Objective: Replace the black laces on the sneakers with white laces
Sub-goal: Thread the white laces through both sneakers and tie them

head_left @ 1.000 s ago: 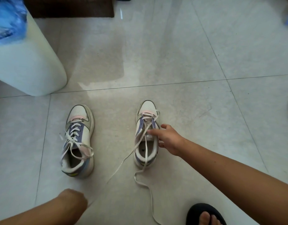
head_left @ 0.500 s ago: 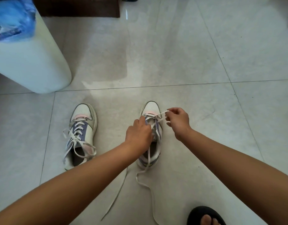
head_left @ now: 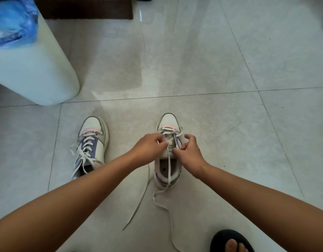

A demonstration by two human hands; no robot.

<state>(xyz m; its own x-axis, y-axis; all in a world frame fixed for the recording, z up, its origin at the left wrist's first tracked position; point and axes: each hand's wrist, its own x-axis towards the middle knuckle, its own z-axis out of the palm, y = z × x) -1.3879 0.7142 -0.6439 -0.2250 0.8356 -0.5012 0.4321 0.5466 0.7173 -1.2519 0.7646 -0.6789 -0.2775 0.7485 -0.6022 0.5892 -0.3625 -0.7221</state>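
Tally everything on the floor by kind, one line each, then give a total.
Sneakers: 2, the left sneaker and the right sneaker
White laces: 2, one in the left sneaker, one half-threaded in the right
Black sandal: 1
White bin: 1
Brown mat: 1
Total: 7

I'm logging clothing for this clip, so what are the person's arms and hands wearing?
Nothing that shows: both forearms are bare to the frame edge, with no sleeves, watch or bracelets. The left hand and right hand carry no gloves, and no rings are visible.
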